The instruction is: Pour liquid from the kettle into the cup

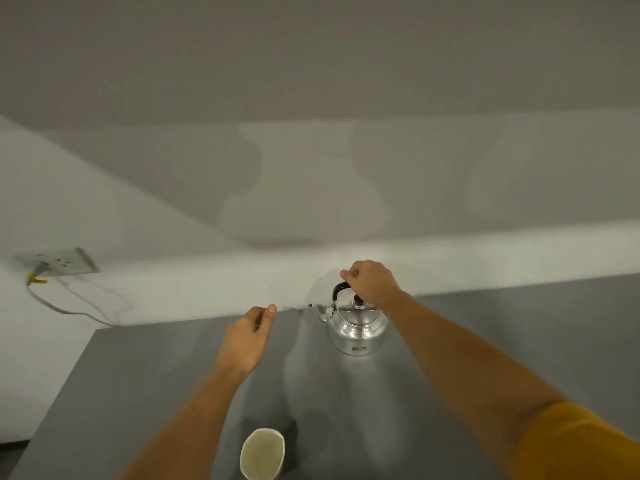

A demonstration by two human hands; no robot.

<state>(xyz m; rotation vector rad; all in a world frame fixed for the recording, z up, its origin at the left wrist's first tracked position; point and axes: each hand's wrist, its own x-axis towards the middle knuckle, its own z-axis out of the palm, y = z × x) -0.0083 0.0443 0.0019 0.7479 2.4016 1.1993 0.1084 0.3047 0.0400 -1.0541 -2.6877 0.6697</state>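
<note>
My right hand (372, 283) is closed around the black arched handle (341, 287) of the shiny steel kettle (358, 327) upright on the grey table (138, 375). My left hand (246, 337) hovers beside it, fingers loosely curled, empty. The white paper cup (262, 453) stands near me, well apart.

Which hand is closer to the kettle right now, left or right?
Right. The right hand is closed around the kettle handle, above the lid. The left hand hovers to the kettle's left, apart from it, holding nothing.
</note>
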